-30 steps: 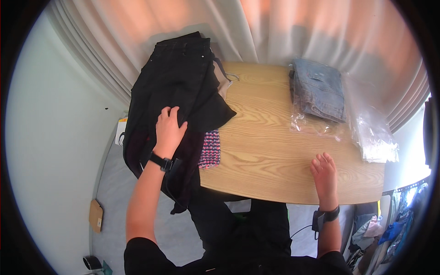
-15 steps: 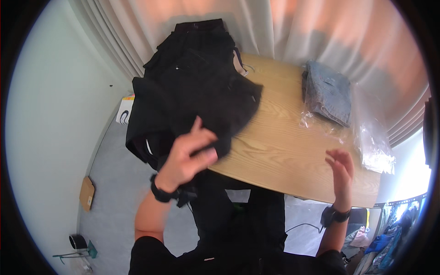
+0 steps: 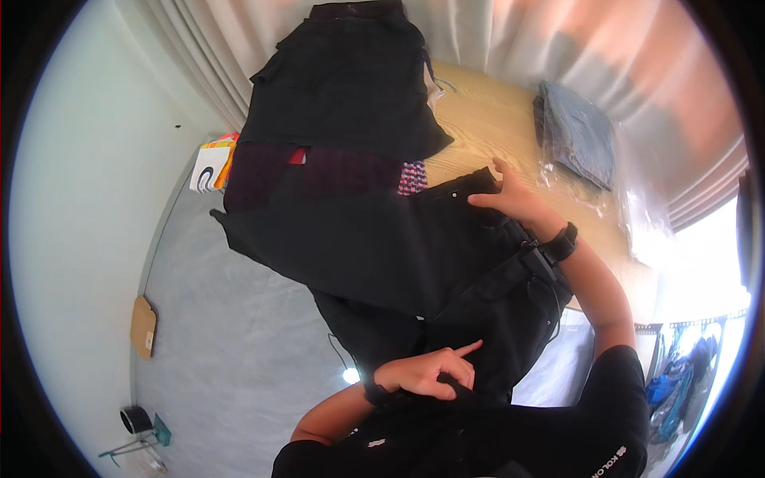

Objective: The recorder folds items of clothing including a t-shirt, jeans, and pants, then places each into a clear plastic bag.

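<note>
White lettering (image 3: 613,461) beside a small emblem (image 3: 622,451) on the person's black shirt (image 3: 526,438); dark curved sign (image 3: 205,177) on white-and-orange package (image 3: 212,165).

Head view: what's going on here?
A person is handling black cloth trousers with metal rivets. The right hand is at their riveted top edge; the left hand curls around black cloth close to the body, likely the trousers. Beyond lies a pile of dark clothes; to its right, folded blue denim in clear plastic lies on the light wooden table.
</note>
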### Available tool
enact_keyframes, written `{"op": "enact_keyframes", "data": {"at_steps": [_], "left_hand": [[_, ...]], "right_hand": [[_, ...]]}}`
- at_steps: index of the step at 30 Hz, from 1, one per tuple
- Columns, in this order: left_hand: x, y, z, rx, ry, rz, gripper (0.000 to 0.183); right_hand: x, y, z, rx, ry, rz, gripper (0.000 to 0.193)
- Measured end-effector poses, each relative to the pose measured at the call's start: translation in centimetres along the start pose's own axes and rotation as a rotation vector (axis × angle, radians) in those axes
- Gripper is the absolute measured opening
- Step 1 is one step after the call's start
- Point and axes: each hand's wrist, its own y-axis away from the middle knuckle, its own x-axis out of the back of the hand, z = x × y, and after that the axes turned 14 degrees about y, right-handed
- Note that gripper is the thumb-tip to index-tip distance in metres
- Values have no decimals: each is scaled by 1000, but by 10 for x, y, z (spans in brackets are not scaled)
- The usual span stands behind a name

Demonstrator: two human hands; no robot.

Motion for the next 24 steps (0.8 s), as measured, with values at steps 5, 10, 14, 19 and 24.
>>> {"op": "enact_keyframes", "data": {"at_steps": [5, 10, 14, 19, 24], "left_hand": [[-9, 7, -33, 94, -51, 143, 20], [-1, 13, -15, 65, -473, 307, 17], [12, 24, 24, -247, -1166, 918, 34], [31, 49, 44, -403, -1434, 1136, 70], [30, 77, 44, -248, -1238, 895, 47]], "right_hand": [[-3, 18, 39, -47, 58, 24, 78], [-21, 56, 46, 336, 34, 304, 37], [-18, 131, 7, 307, 198, 546, 28], [-6, 191, -8, 901, 338, 832, 38], [48, 256, -29, 1019, 305, 969, 37]]}}
